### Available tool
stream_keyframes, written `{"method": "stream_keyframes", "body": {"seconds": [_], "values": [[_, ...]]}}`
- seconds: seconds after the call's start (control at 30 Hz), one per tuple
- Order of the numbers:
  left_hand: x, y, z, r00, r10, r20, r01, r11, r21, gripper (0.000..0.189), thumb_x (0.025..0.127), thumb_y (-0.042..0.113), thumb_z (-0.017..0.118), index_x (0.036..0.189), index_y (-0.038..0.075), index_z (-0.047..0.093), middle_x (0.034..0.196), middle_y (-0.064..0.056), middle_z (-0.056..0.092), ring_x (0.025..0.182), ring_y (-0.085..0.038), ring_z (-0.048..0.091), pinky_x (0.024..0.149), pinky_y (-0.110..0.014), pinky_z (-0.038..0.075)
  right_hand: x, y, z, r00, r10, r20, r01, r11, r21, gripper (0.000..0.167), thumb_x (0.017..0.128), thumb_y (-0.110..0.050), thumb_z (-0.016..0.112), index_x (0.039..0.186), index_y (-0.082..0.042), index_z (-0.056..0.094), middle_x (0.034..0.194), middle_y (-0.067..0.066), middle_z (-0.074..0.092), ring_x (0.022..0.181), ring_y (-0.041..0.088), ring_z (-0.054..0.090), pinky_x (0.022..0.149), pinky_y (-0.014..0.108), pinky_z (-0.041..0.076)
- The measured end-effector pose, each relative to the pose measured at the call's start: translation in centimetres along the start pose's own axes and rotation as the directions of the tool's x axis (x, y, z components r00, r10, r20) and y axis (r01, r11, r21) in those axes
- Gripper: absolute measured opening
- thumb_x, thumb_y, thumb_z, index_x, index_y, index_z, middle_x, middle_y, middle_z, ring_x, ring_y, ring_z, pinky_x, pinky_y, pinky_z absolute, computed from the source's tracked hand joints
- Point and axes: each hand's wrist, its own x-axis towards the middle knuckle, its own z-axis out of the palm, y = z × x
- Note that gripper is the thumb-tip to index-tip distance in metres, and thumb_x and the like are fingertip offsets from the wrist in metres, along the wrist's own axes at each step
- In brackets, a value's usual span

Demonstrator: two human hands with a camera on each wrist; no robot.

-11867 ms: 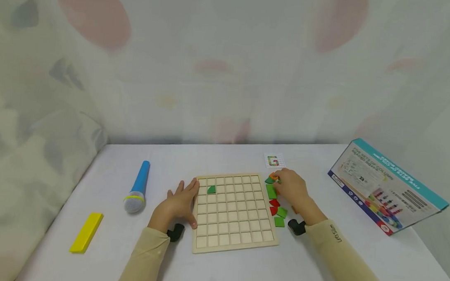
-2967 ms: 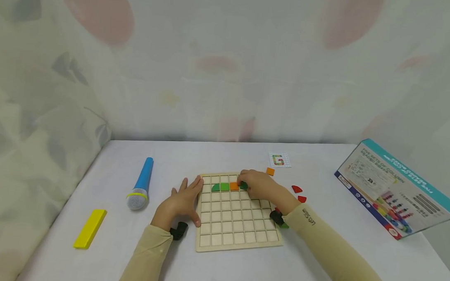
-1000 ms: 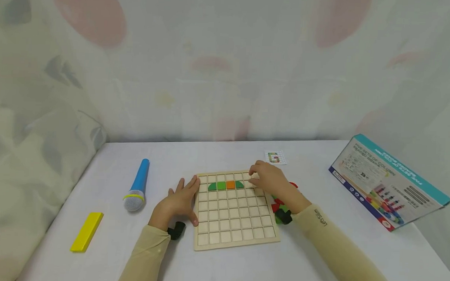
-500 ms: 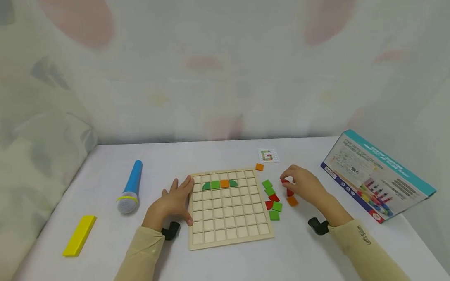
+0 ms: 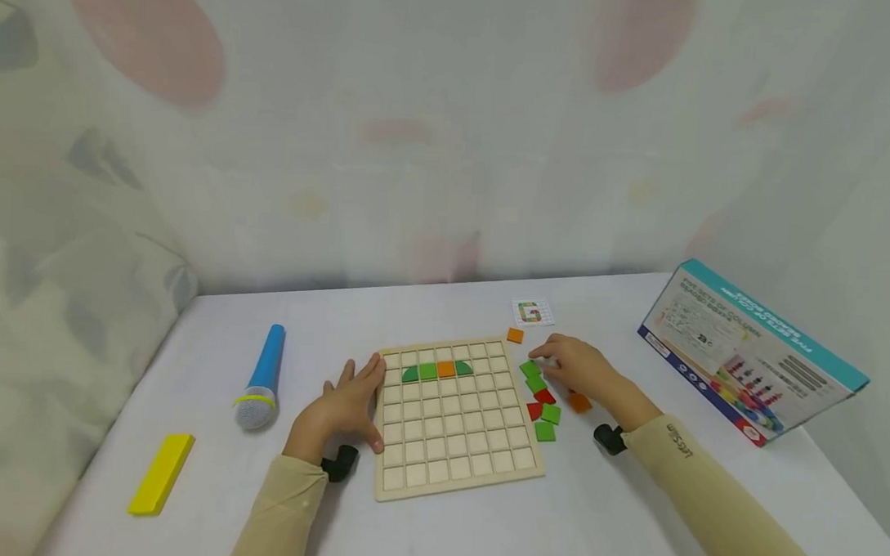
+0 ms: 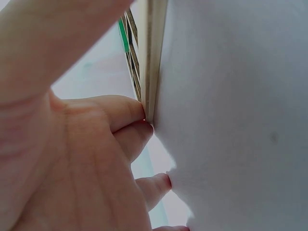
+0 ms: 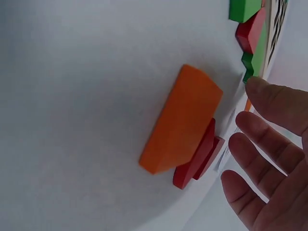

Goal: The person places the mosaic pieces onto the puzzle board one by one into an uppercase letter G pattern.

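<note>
A wooden grid board lies mid-table. In one upper row sit a dark green quarter-round tile, a green square tile, an orange square tile and another dark green quarter-round tile. My left hand rests spread along the board's left edge, fingertips touching its side in the left wrist view. Right of the board, my right hand is over the loose tiles, fingertips close by a green square tile. In the right wrist view its fingers are apart and hold nothing.
Several loose green and red tiles, with a red one, line the board's right side. Orange tiles lie nearby. A pattern card is behind. A toy microphone and yellow block are left; a box stands right.
Since the oldest frame, a green square, an orange square and a second quarter-round have joined the first tile on the board. My right hand has just moved left from the red tiles to the green ones.
</note>
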Motion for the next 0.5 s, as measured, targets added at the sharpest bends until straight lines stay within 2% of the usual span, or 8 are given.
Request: {"method": "stream_keyframes", "body": {"seconds": [0.1,0.23,0.33,0.5], "values": [[0.06,-0.02,0.14,1.0,0.003,-0.002,-0.003,1.0,0.009,0.138,0.039,0.035,0.09,0.148,0.007,0.011,0.155,-0.011,0.002,0.136,-0.045,-0.006,0.096,-0.073,0.002,0.31,0.01,0.27,0.999,0.006,0.034,-0.006,1.0,-0.013,0.032,0.082,-0.015,0.069,0.114,-0.016,0.068,0.098,0.0,0.059,0.077,0.013,0.051,0.071,0.029,0.049],[0.08,-0.03,0.22,1.0,0.002,-0.005,-0.002,1.0,0.015,0.139,0.038,0.036,0.09,0.149,0.008,0.012,0.155,-0.01,0.003,0.136,-0.045,-0.006,0.096,-0.073,0.002,0.56,-0.06,0.48,0.999,-0.002,0.042,0.004,0.999,-0.036,0.028,0.081,-0.016,0.07,0.109,-0.017,0.07,0.097,-0.001,0.058,0.08,0.013,0.052,0.076,0.031,0.049],[0.04,0.0,0.19,1.0,-0.006,-0.009,0.006,1.0,0.01,0.138,0.037,0.035,0.091,0.149,0.008,0.013,0.155,-0.01,0.003,0.137,-0.044,-0.006,0.097,-0.073,0.002,0.68,-0.19,0.46,0.999,-0.026,0.036,0.028,0.998,-0.057,0.025,0.081,-0.016,0.07,0.105,-0.013,0.071,0.097,-0.001,0.058,0.082,0.013,0.053,0.078,0.032,0.049],[-0.14,0.16,0.06,1.0,-0.008,-0.004,0.008,1.0,0.01,0.136,0.039,0.033,0.091,0.148,0.008,0.013,0.155,-0.01,0.004,0.137,-0.045,-0.006,0.097,-0.072,0.002,0.64,-0.57,0.02,1.0,-0.015,-0.006,0.014,0.999,-0.04,0.026,0.08,-0.014,0.071,0.104,-0.006,0.068,0.101,0.003,0.062,0.091,0.019,0.057,0.084,0.038,0.049]]}}
